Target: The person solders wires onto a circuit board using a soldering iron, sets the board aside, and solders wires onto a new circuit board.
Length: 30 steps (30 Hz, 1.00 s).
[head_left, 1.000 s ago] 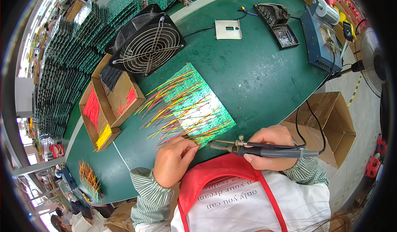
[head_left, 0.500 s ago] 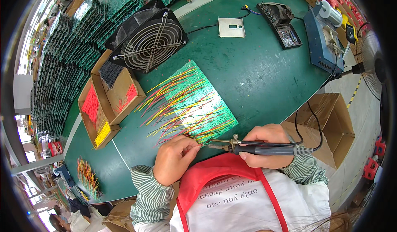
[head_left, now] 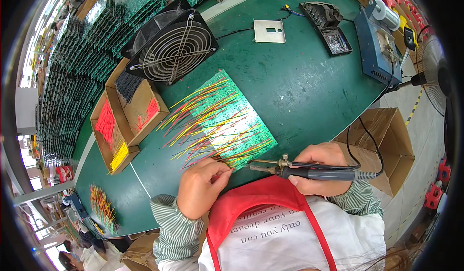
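A green circuit board [head_left: 239, 107] lies flat on the green table, with rows of red, yellow and black wires [head_left: 186, 121] sticking out over its left side. At the board's near corner my left hand [head_left: 197, 186] is closed in a pinch, thumb against forefinger; whatever sits between the fingertips is too small to make out. My right hand [head_left: 323, 162] grips a soldering iron [head_left: 314, 173] with a thin metal feed tube fixed above it. The iron's tip points left toward the pinching fingers, a short gap away from them and from the board.
A cardboard tray [head_left: 137, 138] holds red, yellow and black wires, beside a black fan [head_left: 174, 49]. Stacked circuit boards [head_left: 79, 73] rise at left. A blue machine with a solder spool [head_left: 385, 15], a black holder [head_left: 333, 39] and a cardboard box [head_left: 398, 150] stand at right.
My right hand has drawn the soldering iron slightly to the right, away from the board's corner. My left hand stays pinched in nearly the same place.
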Each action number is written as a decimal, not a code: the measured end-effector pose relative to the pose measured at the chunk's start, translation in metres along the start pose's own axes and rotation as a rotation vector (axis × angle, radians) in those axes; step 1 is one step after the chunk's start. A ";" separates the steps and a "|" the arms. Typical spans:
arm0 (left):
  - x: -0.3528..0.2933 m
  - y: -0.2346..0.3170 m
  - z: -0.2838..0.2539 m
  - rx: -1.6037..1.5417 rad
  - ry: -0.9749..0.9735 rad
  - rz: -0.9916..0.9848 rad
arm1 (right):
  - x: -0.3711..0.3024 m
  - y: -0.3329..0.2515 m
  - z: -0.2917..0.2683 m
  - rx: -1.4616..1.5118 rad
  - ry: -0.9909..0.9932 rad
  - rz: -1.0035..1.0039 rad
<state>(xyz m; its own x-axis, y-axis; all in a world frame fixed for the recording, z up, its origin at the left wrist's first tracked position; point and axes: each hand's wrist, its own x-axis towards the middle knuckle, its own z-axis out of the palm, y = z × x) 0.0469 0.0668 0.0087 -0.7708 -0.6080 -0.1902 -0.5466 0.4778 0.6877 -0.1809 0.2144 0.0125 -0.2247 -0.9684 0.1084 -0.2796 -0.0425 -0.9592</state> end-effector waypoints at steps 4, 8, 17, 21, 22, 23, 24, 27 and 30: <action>-0.003 0.013 0.000 0.125 0.181 0.099 | -0.005 0.001 -0.006 -0.026 0.009 0.024; 0.009 0.019 0.012 0.079 0.096 0.155 | -0.008 0.006 -0.006 -0.048 0.049 0.021; 0.018 0.012 0.017 0.056 0.019 0.139 | -0.004 0.007 -0.005 -0.005 0.023 0.056; 0.019 0.012 0.016 0.062 -0.001 0.118 | -0.004 0.008 -0.005 -0.009 0.024 0.046; 0.019 0.012 0.016 0.068 -0.009 0.107 | -0.004 0.008 -0.005 -0.008 0.025 0.047; 0.020 0.012 0.016 0.068 -0.010 0.107 | -0.004 0.008 -0.006 -0.018 0.030 0.046; 0.020 0.013 0.015 0.069 -0.019 0.096 | -0.005 0.008 -0.007 -0.027 0.036 0.046; 0.021 0.013 0.015 0.068 -0.038 0.081 | -0.006 0.008 -0.010 -0.021 0.052 0.053; 0.017 0.017 0.012 0.093 -0.014 0.098 | -0.007 0.007 -0.013 -0.060 0.045 0.022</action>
<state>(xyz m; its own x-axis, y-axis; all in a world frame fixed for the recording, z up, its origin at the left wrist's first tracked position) 0.0210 0.0724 0.0083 -0.8262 -0.5467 -0.1359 -0.4959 0.5913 0.6360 -0.1935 0.2238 0.0088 -0.2728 -0.9569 0.1000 -0.3292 -0.0049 -0.9442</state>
